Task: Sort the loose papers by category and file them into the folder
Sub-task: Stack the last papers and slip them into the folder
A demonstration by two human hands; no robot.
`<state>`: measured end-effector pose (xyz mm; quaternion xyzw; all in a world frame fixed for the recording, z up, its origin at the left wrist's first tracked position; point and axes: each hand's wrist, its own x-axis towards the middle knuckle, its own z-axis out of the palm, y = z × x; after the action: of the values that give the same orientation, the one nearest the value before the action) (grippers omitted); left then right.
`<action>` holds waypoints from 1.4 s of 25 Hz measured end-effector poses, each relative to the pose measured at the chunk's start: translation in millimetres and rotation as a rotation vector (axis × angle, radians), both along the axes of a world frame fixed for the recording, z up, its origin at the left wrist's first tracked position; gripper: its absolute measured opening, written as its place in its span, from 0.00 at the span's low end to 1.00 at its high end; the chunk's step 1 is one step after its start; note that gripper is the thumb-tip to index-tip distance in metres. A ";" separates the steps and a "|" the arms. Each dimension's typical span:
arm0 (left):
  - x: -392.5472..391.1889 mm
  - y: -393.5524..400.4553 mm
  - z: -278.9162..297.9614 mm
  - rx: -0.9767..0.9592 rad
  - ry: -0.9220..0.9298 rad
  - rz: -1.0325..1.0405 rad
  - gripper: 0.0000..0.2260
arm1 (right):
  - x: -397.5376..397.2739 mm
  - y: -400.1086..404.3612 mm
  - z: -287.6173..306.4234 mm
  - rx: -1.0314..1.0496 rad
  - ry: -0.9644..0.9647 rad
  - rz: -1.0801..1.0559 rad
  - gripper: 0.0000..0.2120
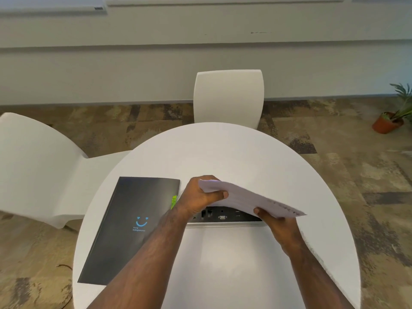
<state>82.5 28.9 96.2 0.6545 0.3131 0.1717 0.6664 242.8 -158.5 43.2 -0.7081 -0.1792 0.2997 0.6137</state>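
Just white papers (pixel 252 198), slightly blurred, beside closed black folder (pixel 131 228).

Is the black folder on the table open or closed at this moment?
Closed. The black folder lies flat on the table with its front cover up, and both hands hold the papers beside it.

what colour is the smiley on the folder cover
Blue, printed on the black folder lying closed on the table; the head view shows it.

The single head-worn view looks forward and steeply down, close over the round white table (pixel 223 152); a white moulded chair (pixel 228 97) stands at twelve o'clock.
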 end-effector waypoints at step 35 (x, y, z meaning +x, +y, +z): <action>-161.2 -4.0 -69.4 0.522 1.140 0.112 0.10 | 6.8 -37.3 -4.4 0.135 0.257 -0.023 0.16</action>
<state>-78.7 24.9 26.8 0.7668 0.6009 -0.0986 0.2032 249.6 -195.8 38.8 -0.6229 -0.1107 0.3680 0.6814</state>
